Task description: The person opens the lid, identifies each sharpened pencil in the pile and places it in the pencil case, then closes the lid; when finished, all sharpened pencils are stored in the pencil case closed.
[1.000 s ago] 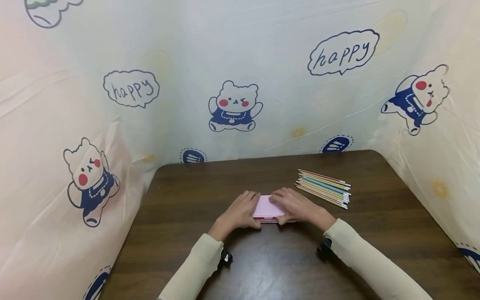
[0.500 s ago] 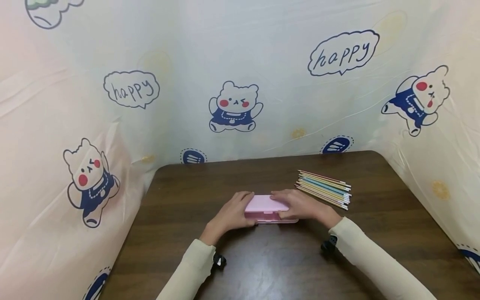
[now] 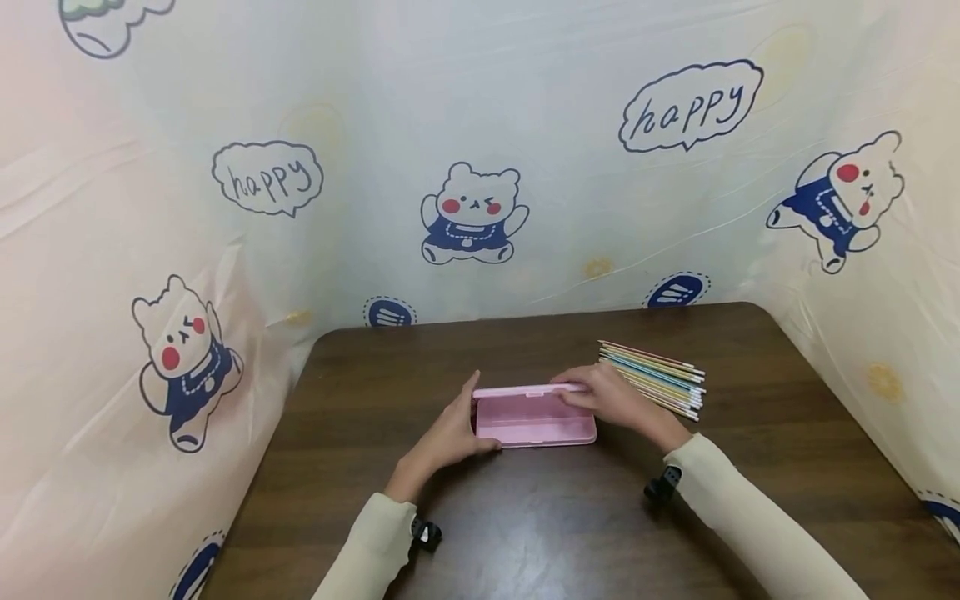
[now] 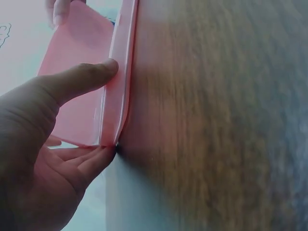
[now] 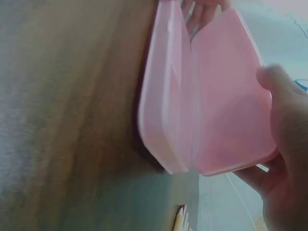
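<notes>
A pink plastic pencil case lies on the table with its lid swung up; its inside shows no contents in the head view. My left hand grips the left end of the base. In the left wrist view the thumb presses on the front wall while the fingers lie round the end. My right hand holds the raised lid near its right corner. The right wrist view has the thumb on the inner face of the lid and the other fingers behind it.
Several pencils lie side by side behind the right hand, partly covered by it. The brown wooden table ends at the back against a printed cloth, which also hangs along both sides.
The lid has lifted from nearly closed to standing up, baring the inside. The left hand has shifted left to the case's end, and the right hand has moved slightly right with the lid.
</notes>
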Demonstrator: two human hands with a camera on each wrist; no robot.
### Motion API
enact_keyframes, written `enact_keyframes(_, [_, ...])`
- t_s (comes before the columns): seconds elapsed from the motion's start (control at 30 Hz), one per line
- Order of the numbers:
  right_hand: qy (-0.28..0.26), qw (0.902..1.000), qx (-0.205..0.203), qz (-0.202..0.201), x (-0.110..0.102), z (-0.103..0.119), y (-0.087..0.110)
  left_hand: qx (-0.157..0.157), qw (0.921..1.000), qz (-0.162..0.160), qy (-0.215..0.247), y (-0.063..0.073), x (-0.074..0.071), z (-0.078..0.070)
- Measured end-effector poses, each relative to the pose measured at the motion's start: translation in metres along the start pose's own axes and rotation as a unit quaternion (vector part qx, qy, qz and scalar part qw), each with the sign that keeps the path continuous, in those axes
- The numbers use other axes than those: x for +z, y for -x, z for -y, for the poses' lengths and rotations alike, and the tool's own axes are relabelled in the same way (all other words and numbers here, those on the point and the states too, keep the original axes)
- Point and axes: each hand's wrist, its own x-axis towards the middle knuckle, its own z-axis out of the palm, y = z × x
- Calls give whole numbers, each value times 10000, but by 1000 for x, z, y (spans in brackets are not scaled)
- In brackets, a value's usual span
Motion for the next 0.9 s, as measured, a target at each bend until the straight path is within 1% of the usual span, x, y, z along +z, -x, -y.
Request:
enact_keyframes(0.1, [18, 9982, 295, -517, -4, -2, -7, -75, 9997, 107, 230, 0, -1, 2])
enact_keyframes(0.2, [73, 9915, 732, -1077, -8, -7, -15, -77, 9993, 171, 314, 1, -1, 3])
enact_keyframes(0.23, [99, 9882, 895, -1236, -8, -10, -17, -70, 9994, 175, 299, 1, -1, 3])
enact_keyframes(0.3, [178, 9817, 1161, -1502, -9, -16, -22, -35, 9998, 149, 113, 2, -1, 2])
enact_keyframes(0.37, [210, 9774, 1360, -1608, -9, -23, -26, -1, 9999, 96, -120, 3, -1, 1])
enact_keyframes(0.47, [188, 9749, 1598, -1539, -6, -33, -31, 32, 9992, 42, -396, 4, -1, 0])
enact_keyframes(0.53, [197, 9745, 1730, -1417, -3, -41, -34, 63, 9989, 24, -462, 5, -1, 0])
enact_keyframes(0.77, [228, 9702, 2260, -849, 7, -56, -44, 94, 9989, 102, -437, 5, -1, 2])
enact_keyframes(0.9, [162, 9661, 2496, -643, 12, -60, -45, 33, 9991, 156, -405, 5, 0, 3])
